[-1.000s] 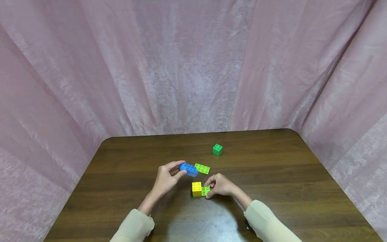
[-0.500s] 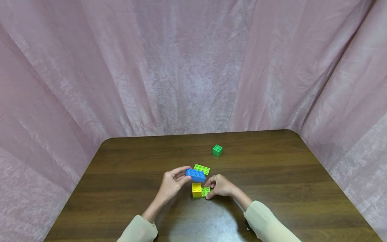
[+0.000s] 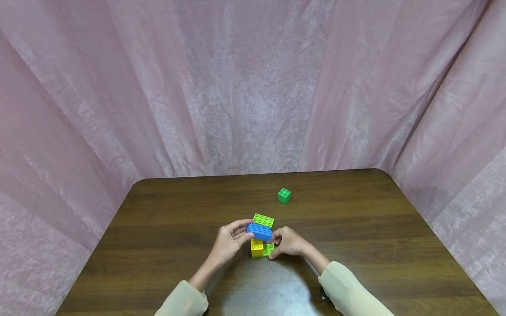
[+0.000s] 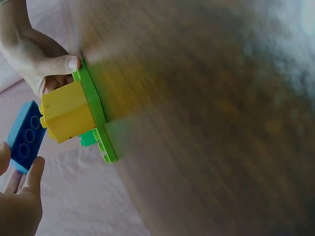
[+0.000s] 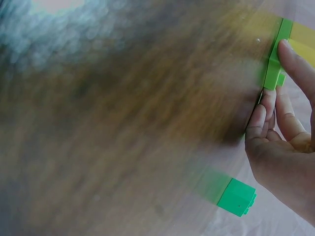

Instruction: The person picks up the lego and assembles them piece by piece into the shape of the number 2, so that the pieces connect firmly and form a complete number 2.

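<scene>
A blue brick with two rows of studs is pinched between the thumb and fingers of my left hand. It hangs above a yellow brick, its hollow underside showing in the left wrist view. The yellow brick sits on the left part of a thin lime-green plate on the table. My right hand grips the plate's right end with thumb and fingers; in the right wrist view the thumb presses the plate's edge.
Just behind the blue brick lies another lime-green plate, partly overlapped by it in the head view. Farther back stands a small green brick. The wooden table ends at a pink curtain.
My left hand has carried the blue brick right and toward me, from beside the far lime plate to above the yellow brick. The right hand keeps its hold in place.
</scene>
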Available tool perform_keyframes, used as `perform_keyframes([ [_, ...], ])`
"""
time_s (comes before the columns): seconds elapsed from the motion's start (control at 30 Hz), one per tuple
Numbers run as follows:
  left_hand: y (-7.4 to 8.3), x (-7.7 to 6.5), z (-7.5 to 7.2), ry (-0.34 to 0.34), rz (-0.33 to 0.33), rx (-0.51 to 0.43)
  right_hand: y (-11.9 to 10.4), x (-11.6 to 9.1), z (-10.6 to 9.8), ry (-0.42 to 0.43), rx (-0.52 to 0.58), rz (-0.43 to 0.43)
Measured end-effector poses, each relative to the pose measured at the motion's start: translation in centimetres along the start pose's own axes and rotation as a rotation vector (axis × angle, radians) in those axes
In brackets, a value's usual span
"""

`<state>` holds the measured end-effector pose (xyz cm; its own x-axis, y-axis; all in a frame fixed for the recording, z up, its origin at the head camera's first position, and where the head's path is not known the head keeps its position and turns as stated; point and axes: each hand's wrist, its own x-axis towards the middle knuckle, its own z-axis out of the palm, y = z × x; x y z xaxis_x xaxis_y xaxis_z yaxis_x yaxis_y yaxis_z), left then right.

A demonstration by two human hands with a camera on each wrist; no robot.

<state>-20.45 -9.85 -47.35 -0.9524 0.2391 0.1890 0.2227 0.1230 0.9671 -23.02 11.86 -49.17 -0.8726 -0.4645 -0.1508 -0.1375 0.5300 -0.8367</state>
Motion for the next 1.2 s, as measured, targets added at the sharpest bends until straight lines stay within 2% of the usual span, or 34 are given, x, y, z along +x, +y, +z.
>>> perform_keyframes([
  [0.3, -0.3, 0.0, 0.2, -0.045, -0.001, -0.005, 0.0, 0.0, 0.2, -0.003, 0.025, -0.003],
  [0.57, -0.8, 0.0, 0.4, -0.064, 0.047, 0.107, 0.0, -0.1, 0.0, -0.005, 0.007, -0.012],
  [0.97, -0.9, -0.3, -0.1, -0.059, 0.016, 0.122, -0.1, -0.1, 0.1, 0.0, 0.027, -0.011],
  [1.2, -0.9, -0.5, -0.2, -0.093, 0.031, 0.143, 0.0, -0.1, 0.1, 0.0, 0.03, -0.015],
])
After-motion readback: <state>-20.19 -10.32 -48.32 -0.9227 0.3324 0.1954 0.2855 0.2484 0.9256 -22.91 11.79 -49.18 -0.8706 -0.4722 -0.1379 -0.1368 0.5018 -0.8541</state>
